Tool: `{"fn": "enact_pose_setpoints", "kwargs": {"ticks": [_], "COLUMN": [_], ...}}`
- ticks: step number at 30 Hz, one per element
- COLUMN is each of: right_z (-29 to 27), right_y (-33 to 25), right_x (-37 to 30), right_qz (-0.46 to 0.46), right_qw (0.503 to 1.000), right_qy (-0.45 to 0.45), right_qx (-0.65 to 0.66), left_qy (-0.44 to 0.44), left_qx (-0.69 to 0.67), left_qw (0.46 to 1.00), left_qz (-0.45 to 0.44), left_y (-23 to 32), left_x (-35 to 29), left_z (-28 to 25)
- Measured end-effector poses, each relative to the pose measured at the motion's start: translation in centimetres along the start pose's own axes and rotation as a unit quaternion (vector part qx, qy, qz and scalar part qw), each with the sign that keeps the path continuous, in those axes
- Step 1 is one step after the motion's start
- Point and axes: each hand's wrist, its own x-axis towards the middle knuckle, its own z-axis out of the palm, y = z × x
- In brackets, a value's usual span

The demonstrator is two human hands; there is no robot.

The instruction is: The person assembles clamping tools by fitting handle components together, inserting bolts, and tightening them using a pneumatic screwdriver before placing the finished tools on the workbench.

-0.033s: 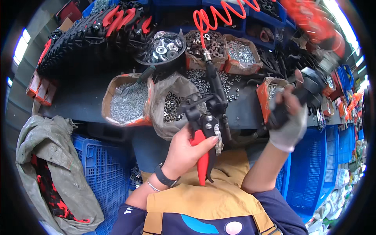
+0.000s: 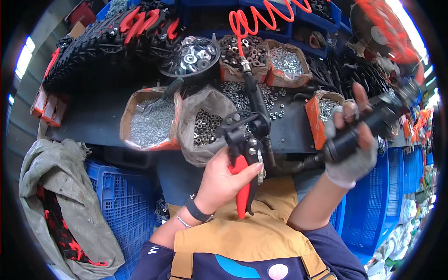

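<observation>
My left hand (image 2: 223,179) is closed around a hand tool with red and black handles (image 2: 243,203) and a black head, much like grafting pruners. The tool stands upright in front of my apron, its head over the bag of nuts (image 2: 205,126). At the right, my right hand (image 2: 352,161), in a white glove with bare fingertips, grips a black cylindrical power screwdriver (image 2: 343,143). Its bit end points left toward the pruners, a gap apart from them. A second black air tool (image 2: 254,93) hangs on a red coiled hose (image 2: 252,23) behind the pruners' head.
A box of small screws (image 2: 151,128) stands left of the nuts. Farther back are a bowl of washers (image 2: 191,60) and boxes of metal parts (image 2: 245,53). Loose nuts (image 2: 275,102) lie on the dark bench. Blue crates (image 2: 123,196) flank me.
My right hand and the screwdriver have swung right, and the screwdriver now lies more level. My left hand and the pruners have barely moved.
</observation>
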Motion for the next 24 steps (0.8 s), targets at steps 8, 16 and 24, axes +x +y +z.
{"fn": "enact_pose_setpoints", "kwargs": {"ticks": [8, 16, 24], "right_z": [4.0, 3.2, 4.7], "right_y": [0.9, 1.1, 1.3], "right_x": [-2.7, -3.0, -3.7], "right_qz": [-0.230, -0.215, -0.207], "right_qw": [0.952, 0.934, 0.949], "right_qy": [-0.144, -0.210, -0.105], "right_qx": [-0.141, -0.195, -0.214], "left_qy": [0.039, 0.016, -0.017], "left_qx": [0.219, 0.026, 0.015], "left_qw": [0.968, 0.997, 1.000], "left_qz": [0.113, 0.076, 0.002], "left_y": [-0.1, -1.0, 0.5], "left_x": [0.5, 0.0, 0.0], "left_z": [2.7, 3.9, 3.6]}}
